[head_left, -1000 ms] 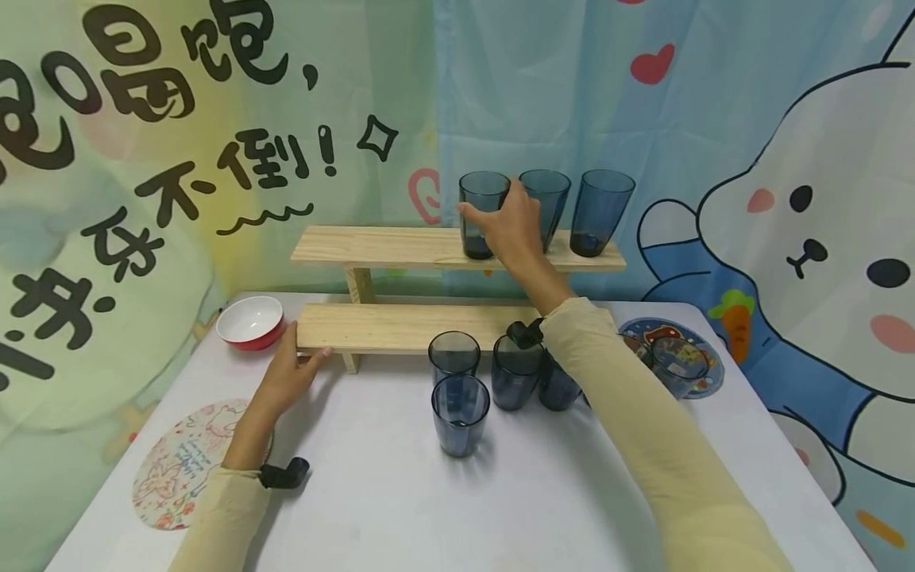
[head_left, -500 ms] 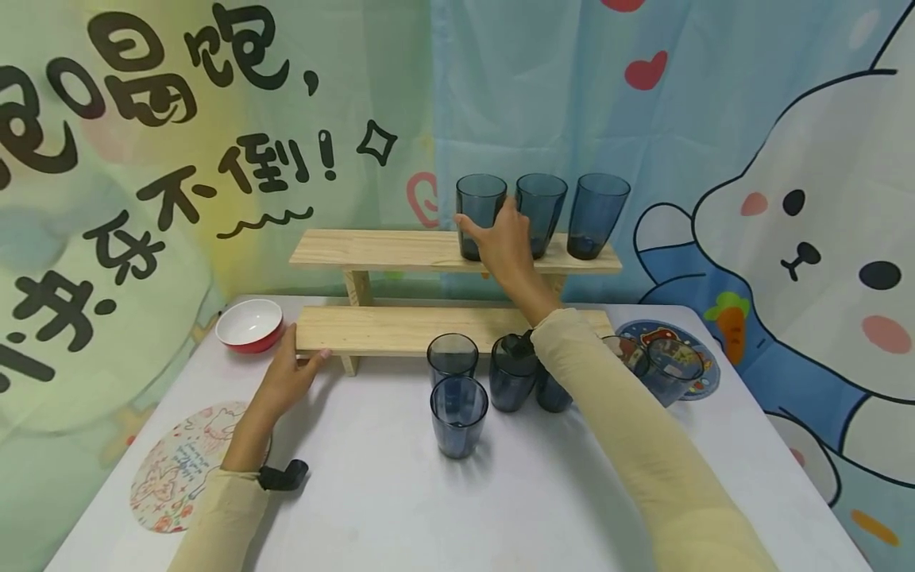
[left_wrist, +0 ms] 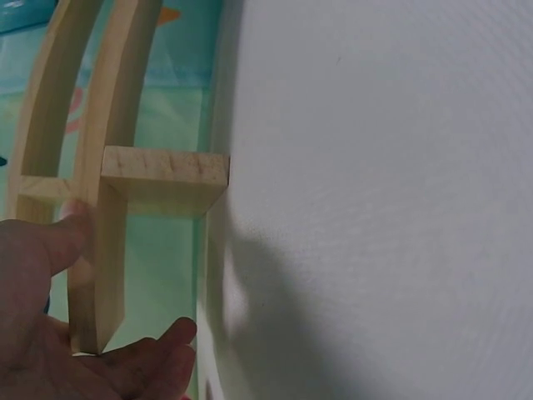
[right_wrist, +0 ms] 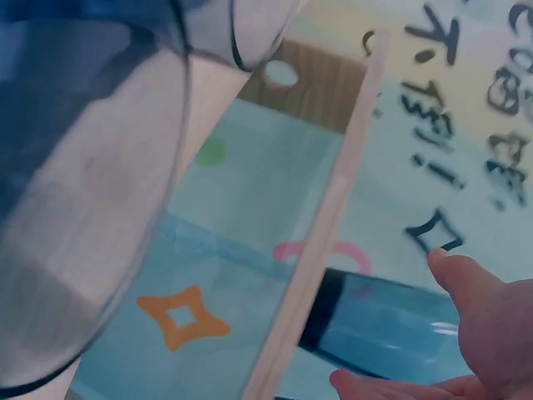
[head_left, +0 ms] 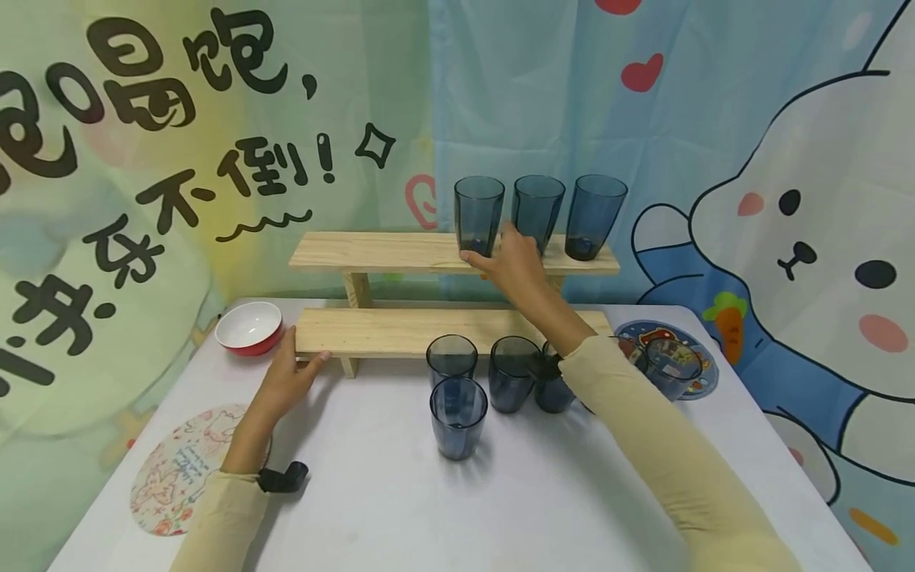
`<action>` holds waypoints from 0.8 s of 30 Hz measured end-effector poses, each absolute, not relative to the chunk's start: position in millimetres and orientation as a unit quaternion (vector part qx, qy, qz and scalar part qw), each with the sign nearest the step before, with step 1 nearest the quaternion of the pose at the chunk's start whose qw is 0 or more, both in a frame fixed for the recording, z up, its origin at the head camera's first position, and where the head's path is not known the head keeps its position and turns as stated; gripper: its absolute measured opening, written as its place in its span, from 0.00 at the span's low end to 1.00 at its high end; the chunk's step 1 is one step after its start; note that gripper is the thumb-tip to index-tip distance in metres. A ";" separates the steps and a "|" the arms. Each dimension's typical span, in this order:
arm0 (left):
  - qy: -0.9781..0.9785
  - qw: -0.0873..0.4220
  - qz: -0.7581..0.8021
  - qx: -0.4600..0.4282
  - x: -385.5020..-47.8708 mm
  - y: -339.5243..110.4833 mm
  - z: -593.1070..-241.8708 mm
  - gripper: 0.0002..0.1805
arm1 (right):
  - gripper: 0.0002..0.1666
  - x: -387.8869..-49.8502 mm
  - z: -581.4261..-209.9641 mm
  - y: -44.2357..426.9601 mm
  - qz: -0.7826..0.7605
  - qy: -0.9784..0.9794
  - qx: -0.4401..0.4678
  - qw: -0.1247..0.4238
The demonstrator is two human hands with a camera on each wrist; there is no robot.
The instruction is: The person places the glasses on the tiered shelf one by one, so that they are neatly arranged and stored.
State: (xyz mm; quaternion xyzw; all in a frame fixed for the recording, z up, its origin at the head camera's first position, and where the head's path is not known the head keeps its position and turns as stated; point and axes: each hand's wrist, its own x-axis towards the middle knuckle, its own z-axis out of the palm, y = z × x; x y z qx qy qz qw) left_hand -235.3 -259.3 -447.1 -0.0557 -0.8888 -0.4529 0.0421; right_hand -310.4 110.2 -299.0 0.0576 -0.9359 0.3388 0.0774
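My right hand [head_left: 516, 262], thumb and fingers spread, is at the upper board [head_left: 372, 251] of a two-step wooden shelf. It lies just in front of the bases of the left blue glass [head_left: 477, 210] and the middle glass [head_left: 538, 205]; contact cannot be told. To their right stands another blue glass [head_left: 596, 213]. In the right wrist view, a glass [right_wrist: 375, 325] shows beyond the board, between thumb and fingers. My left hand [head_left: 287, 380] grips the left end of the lower board [head_left: 379, 330], its thumb on the front edge, as the left wrist view also shows.
Several blue glasses [head_left: 458, 425] stand on the white table before the shelf. More glasses [head_left: 672, 373] stand at the right by a round blue mat [head_left: 704, 381], partly behind my right sleeve. A red-and-white bowl [head_left: 249, 327] and a round patterned mat [head_left: 171, 469] lie left.
My right hand has come away from the left glass, sliding down towards its base with the fingers lower. The glasses on the upper board stay put. My left hand has not moved.
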 end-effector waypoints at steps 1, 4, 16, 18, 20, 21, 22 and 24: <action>-0.889 0.041 -0.453 -0.055 -235.3 -258.9 -447.5 0.44 | 0.59 -302.8 -299.9 113.5 0.348 -0.932 0.067 0.078; -0.891 0.038 -0.450 -0.053 -235.3 -258.1 -448.2 0.44 | 0.53 -273.2 -306.7 122.6 0.385 -0.912 0.107 0.095; -0.895 0.037 -0.441 -0.050 -232.9 -259.8 -446.3 0.44 | 0.38 -152.1 -379.6 122.0 0.526 -0.828 0.171 0.096; -0.896 0.034 -0.440 -0.051 -232.9 -259.6 -446.1 0.45 | 0.44 -140.1 -391.7 118.5 0.540 -0.825 0.156 0.069; -0.896 0.034 -0.440 -0.051 -232.9 -259.1 -445.8 0.45 | 0.49 -132.5 -402.8 113.8 0.550 -0.822 0.141 0.049; -0.896 0.034 -0.440 -0.050 -232.8 -258.8 -445.8 0.45 | 0.51 -129.8 -407.3 111.3 0.552 -0.821 0.138 0.046; -0.896 0.034 -0.441 -0.050 -232.9 -258.7 -445.9 0.45 | 0.52 -128.2 -411.1 109.1 0.550 -0.823 0.134 0.043; -0.894 0.034 -0.444 -0.052 -233.2 -258.2 -446.6 0.44 | 0.55 -127.0 -418.1 105.4 0.542 -0.830 0.123 0.039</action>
